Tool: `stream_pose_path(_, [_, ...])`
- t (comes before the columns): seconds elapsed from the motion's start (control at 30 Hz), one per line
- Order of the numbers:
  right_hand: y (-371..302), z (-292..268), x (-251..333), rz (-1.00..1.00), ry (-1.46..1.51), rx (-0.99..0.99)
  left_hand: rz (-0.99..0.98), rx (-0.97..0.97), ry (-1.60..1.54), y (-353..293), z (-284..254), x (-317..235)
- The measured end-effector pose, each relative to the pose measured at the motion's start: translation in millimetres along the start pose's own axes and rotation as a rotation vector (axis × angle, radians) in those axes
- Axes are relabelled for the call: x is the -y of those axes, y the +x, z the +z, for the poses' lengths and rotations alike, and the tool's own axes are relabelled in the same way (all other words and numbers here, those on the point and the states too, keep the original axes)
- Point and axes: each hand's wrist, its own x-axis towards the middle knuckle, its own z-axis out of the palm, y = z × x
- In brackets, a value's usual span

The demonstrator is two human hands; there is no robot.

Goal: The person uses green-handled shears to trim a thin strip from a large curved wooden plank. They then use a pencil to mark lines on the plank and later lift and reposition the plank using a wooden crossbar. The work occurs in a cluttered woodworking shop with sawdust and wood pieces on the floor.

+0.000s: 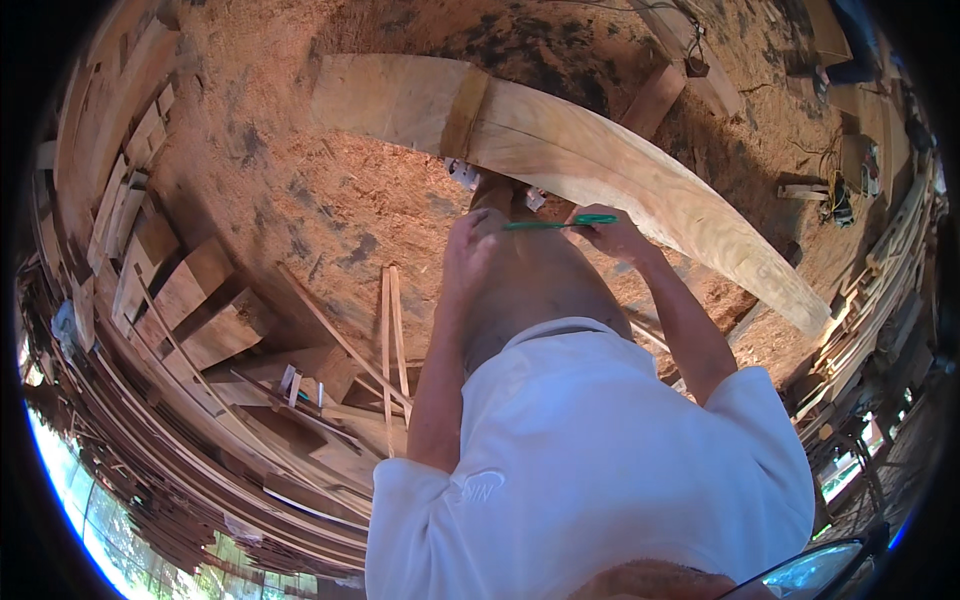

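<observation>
My right hand (608, 236) is closed around a small green-handled tool (597, 219) whose exact kind is too small to tell. From my left hand (478, 240) a thin green stick (532, 226) points toward that tool, and the fingers there are pinched on its other end. The two meet, or nearly meet, in front of my lap. Just beyond my hands lies a long, curved, pale wooden plank (600, 150), with a darker wood block (464, 110) across it toward its left end.
Sawdust and shavings cover the ground (240, 130). Thin wooden strips (390, 340) lean at the left, near cut boards (200, 270). Stacked lumber (880, 290) lines the right side. A wooden beam (655, 100) stands past the plank, and cables (835, 190) lie at the far right.
</observation>
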Motion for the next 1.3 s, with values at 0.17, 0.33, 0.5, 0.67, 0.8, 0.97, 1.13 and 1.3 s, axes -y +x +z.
stream_pose_path(0.17, [42.7,-16.2,74.6,0.033,0.015,0.168,0.021,0.14,0.043,22.3,-2.7,-12.5])
stream_pose_path(0.33, [81.9,-28.9,103.6,0.116,-0.006,0.314,-0.009,0.175,0.125,59.1,-41.4,-57.2])
stream_pose_path(0.5, [120.3,-33.1,136.2,0.068,-0.102,0.36,0.068,0.18,0.255,76.0,-75.2,-25.2])
stream_pose_path(0.67, [133.7,-27.3,152.5,0.238,-0.122,0.464,-0.284,0.278,-0.03,79.6,-103.5,-31.4])
stream_pose_path(0.8, [132.1,-24.9,158.6,0.12,-0.116,0.387,-0.376,0.284,-0.189,73.6,-112.9,-25.8])
stream_pose_path(0.97, [136.0,-44.4,204.5,0.113,-0.058,0.381,-0.369,0.134,-0.477,57.3,-96.9,18.6])
stream_pose_path(1.13, [141.2,-41.6,187.9,-0.211,-0.28,0.359,-0.34,0.068,-0.633,50.8,-86.6,19.0])
stream_pose_path(1.3, [163.0,-40.8,176.7,-0.109,-0.275,0.506,-0.367,-0.016,-0.618,38.1,-76.4,23.8])
